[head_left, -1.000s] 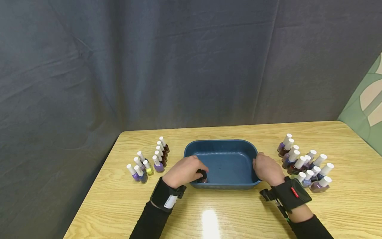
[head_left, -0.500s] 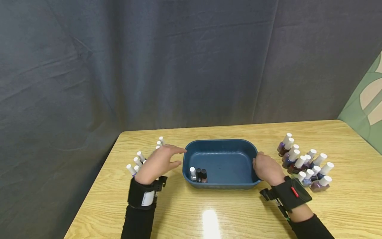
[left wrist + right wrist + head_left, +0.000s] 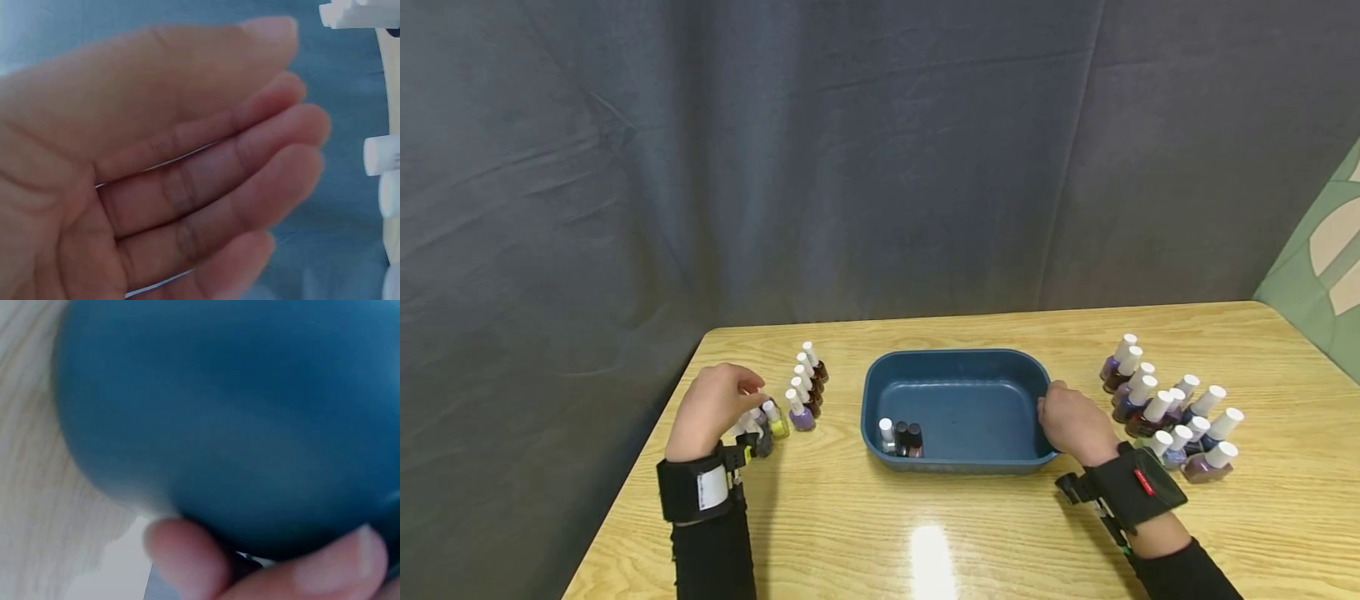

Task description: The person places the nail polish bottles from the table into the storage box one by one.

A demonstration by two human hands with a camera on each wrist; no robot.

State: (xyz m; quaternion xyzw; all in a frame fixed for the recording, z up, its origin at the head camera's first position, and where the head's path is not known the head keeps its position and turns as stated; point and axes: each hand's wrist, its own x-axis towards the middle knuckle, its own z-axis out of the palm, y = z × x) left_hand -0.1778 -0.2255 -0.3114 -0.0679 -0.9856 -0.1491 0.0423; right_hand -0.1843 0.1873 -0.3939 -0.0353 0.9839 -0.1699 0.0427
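My left hand [image 3: 711, 408] hovers over a small cluster of nail polish bottles at the left, partly hiding them; a yellow nail polish [image 3: 777, 423] shows beside its fingertips. In the left wrist view its fingers [image 3: 250, 156] are loosely bent with nothing between them, white caps [image 3: 381, 155] standing off to the side. My right hand [image 3: 1078, 423] grips the right end of a blue plastic tub [image 3: 970, 408], thumb and fingers at the rim. Inside the tub's near-left corner stand a white-capped bottle [image 3: 887, 437] and two black-capped nail polishes [image 3: 915, 442].
Behind the left cluster runs a row of white-capped bottles [image 3: 805, 387], dark ones and a purple one [image 3: 802, 419]. A larger group of nail polishes [image 3: 1202, 402] stands right of the tub, close to my right hand. A grey curtain [image 3: 887, 167] hangs behind the wooden table [image 3: 850, 533].
My left hand has let go of a black-capped bottle in the tub and swung left to the small cluster. The right hand has stayed on the tub's end.
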